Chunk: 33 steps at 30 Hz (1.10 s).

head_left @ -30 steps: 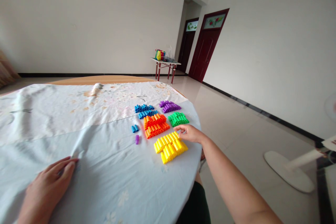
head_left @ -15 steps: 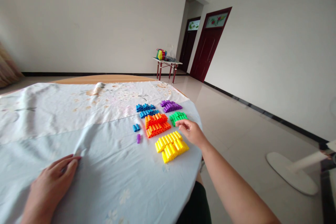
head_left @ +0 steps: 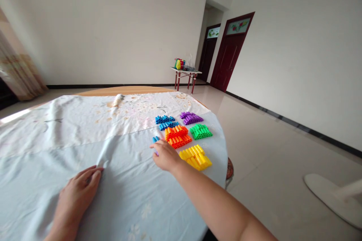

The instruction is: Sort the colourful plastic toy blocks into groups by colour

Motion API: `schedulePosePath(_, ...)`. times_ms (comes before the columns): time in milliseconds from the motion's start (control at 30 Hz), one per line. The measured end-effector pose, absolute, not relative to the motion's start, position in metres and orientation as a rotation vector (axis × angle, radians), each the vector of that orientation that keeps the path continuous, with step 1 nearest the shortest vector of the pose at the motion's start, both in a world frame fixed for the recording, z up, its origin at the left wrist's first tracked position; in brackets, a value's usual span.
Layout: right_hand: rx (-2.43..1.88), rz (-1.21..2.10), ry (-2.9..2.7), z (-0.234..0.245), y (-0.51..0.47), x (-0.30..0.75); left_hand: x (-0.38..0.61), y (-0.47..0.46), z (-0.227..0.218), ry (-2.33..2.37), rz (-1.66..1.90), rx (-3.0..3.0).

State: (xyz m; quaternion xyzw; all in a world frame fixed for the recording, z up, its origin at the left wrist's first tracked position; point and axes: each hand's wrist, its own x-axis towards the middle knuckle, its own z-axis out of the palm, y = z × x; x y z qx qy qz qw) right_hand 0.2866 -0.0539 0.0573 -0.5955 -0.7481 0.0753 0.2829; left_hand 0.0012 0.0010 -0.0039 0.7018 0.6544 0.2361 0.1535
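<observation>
My right hand is at the loose purple tube, its thumb and fingers closed around it. Most of that tube is hidden by the fingers. Just beyond them lie loose blue tubes. My left hand rests on the pale blue tablecloth, its fingers lying extended with nothing seen in them. Stacked in groups by colour are orange tubes, yellow tubes, green tubes, purple tubes and blue tubes. My right forearm passes close in front of the yellow stack.
A white floral cloth covers the far part of the round table. By the far wall, a small table carries a colourful bag and a clear plastic bag. A white stand base is on the floor at right.
My right hand has moved left from beside the green stack to the loose purple tube and closed on it. The left hand stays on the cloth. The view has shifted slightly left.
</observation>
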Motion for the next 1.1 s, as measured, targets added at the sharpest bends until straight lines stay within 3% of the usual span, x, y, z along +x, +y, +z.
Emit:
schedulePosePath(167,-1.94,0.09,-2.159,0.059,-0.018,0.274,0.0,0.001,-0.006,1.87,0.719,2.007)
schedulePosePath(433,-2.151,0.044,-2.131,0.054,0.005,0.264,0.001,0.002,-0.006,1.885,0.727,1.995)
schedulePosePath(1100,-1.889,0.092,-2.354,0.06,0.019,0.259,0.0,0.003,-0.01,1.896,0.694,1.98)
